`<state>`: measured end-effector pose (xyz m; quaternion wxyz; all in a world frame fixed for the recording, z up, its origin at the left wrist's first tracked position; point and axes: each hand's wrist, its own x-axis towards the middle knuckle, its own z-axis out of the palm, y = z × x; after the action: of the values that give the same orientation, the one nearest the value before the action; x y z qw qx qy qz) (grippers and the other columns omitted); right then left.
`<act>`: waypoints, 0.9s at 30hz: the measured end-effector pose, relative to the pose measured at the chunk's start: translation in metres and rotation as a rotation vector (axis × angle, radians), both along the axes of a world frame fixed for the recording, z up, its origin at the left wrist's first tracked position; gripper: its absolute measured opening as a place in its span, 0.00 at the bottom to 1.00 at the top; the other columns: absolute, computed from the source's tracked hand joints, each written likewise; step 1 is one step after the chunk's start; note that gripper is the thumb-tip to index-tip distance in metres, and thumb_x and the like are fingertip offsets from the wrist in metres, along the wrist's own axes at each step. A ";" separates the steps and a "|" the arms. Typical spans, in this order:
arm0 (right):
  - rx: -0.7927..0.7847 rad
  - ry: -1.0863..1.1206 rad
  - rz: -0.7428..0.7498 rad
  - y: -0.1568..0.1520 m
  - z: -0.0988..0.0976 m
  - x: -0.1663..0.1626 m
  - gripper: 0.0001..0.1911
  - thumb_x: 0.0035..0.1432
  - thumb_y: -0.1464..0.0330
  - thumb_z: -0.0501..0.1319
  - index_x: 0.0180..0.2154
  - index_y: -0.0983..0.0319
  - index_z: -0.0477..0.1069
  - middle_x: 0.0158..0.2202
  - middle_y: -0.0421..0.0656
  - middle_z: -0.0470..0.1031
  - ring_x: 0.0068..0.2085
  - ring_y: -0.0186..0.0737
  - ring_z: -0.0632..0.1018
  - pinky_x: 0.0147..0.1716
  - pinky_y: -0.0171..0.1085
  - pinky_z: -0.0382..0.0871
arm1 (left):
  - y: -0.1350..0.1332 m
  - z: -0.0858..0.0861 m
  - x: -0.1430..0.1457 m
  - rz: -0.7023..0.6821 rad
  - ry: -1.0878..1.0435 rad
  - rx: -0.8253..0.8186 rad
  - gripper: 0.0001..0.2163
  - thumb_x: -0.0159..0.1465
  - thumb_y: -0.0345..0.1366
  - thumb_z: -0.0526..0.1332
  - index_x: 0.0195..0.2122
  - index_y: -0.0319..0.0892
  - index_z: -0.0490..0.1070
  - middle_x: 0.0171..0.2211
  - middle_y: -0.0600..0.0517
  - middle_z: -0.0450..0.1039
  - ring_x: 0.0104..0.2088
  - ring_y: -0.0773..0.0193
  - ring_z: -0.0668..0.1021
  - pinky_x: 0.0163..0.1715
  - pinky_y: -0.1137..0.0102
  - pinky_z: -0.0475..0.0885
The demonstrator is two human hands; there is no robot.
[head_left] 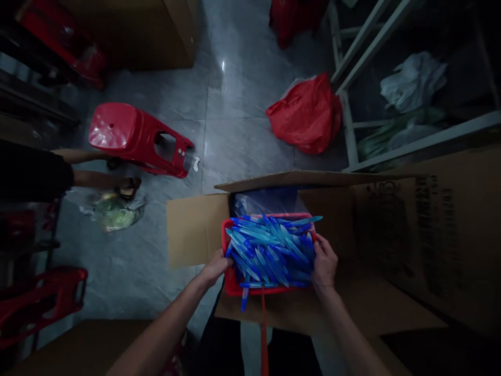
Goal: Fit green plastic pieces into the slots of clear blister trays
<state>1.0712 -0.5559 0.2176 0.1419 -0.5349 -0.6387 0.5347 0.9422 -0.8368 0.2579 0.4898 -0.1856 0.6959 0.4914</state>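
A red plastic basket (234, 287) heaped with blue pens (270, 250) is held over an open cardboard box (195, 224). My left hand (216, 266) grips the basket's left end, and my right hand (324, 263) is closed round its right end. Some pens stick out past the rim; one hangs down at the front left. Behind the basket, a clear plastic liner (266, 201) with something blue shows inside the box. The fingertips under the rim are partly hidden.
A red stool (136, 138) lies on the tiled floor at left, beside another person's legs (94, 179). A red bag (307, 117) sits ahead by a white metal rack (350, 130). A large carton (133, 36) stands at the far left.
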 end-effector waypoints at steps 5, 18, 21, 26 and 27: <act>-0.024 -0.023 -0.006 -0.010 0.051 0.028 0.23 0.54 0.56 0.60 0.47 0.61 0.77 0.48 0.47 0.78 0.49 0.47 0.76 0.51 0.43 0.66 | -0.011 0.057 0.025 -0.004 0.077 0.002 0.05 0.40 0.28 0.56 0.20 0.41 0.67 0.20 0.55 0.66 0.27 0.62 0.69 0.29 0.70 0.66; 0.024 0.027 -0.048 -0.031 0.158 0.047 0.24 0.52 0.56 0.59 0.46 0.62 0.77 0.45 0.47 0.79 0.46 0.47 0.76 0.49 0.44 0.66 | -0.024 0.133 0.042 0.156 -0.015 0.168 0.06 0.37 0.27 0.55 0.19 0.40 0.65 0.18 0.55 0.64 0.21 0.68 0.65 0.23 0.72 0.63; 0.000 0.034 -0.046 -0.037 0.162 0.039 0.25 0.52 0.57 0.58 0.47 0.63 0.77 0.48 0.48 0.78 0.49 0.47 0.76 0.53 0.45 0.65 | -0.036 0.135 0.041 0.191 -0.029 0.171 0.07 0.35 0.26 0.54 0.18 0.41 0.61 0.16 0.58 0.60 0.19 0.70 0.63 0.20 0.74 0.59; -0.041 0.056 0.068 -0.057 0.170 0.026 0.25 0.52 0.57 0.58 0.46 0.63 0.78 0.47 0.48 0.79 0.49 0.48 0.76 0.52 0.45 0.65 | -0.067 0.148 0.048 0.274 -0.059 0.147 0.08 0.34 0.26 0.54 0.16 0.42 0.55 0.14 0.59 0.56 0.16 0.73 0.60 0.18 0.75 0.58; -0.054 0.058 0.096 -0.061 0.174 0.023 0.25 0.52 0.57 0.57 0.46 0.63 0.78 0.47 0.48 0.79 0.48 0.48 0.76 0.52 0.45 0.66 | -0.074 0.153 0.051 0.290 -0.073 0.150 0.08 0.34 0.27 0.54 0.17 0.41 0.56 0.14 0.59 0.57 0.17 0.72 0.62 0.19 0.74 0.60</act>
<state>1.0939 -0.6172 0.3912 0.1202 -0.4915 -0.6446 0.5731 0.9934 -0.9108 0.4105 0.4513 -0.2648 0.6050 0.6002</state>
